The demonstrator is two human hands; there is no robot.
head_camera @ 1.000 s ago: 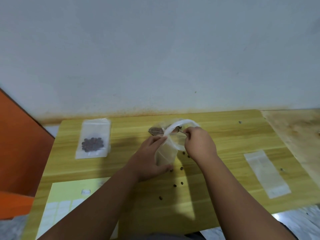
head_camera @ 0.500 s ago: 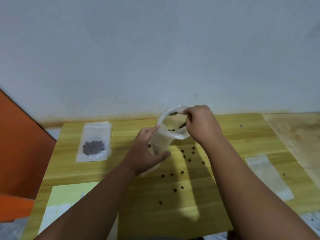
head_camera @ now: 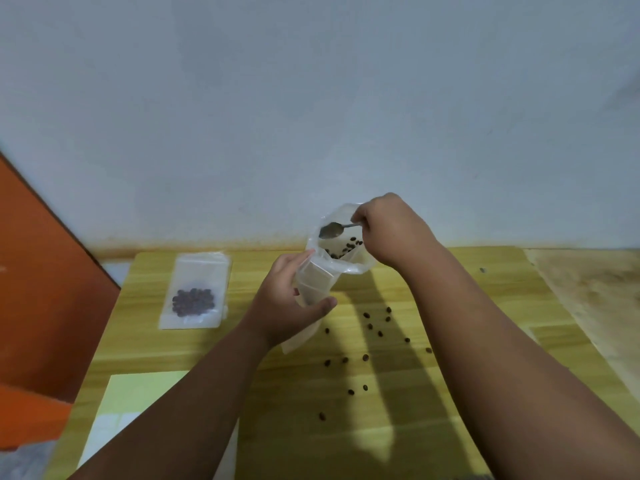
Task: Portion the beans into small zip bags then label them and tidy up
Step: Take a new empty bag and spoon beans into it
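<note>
My left hand (head_camera: 289, 303) grips a clear plastic bag (head_camera: 332, 265) upright above the wooden table (head_camera: 485, 289), its mouth open toward me. Dark beans (head_camera: 344, 251) lie inside near the opening. My right hand (head_camera: 391, 230) pinches the handle of a small metal spoon (head_camera: 331, 230), whose bowl sits in the bag's mouth. Several loose beans (head_camera: 367, 344) are scattered on the table below the bag. A small zip bag with beans (head_camera: 195, 292) lies flat at the far left of the table.
A pale yellow label sheet (head_camera: 138, 393) lies at the near left. An orange panel (head_camera: 41, 289) stands left of the table. A bare wall rises just behind it. A worn wooden surface (head_camera: 595, 292) adjoins the table on the right.
Both hands have lifted the bag and spoon up off the table and tilted the bag's mouth toward me. More loose beans now show on the table under it.
</note>
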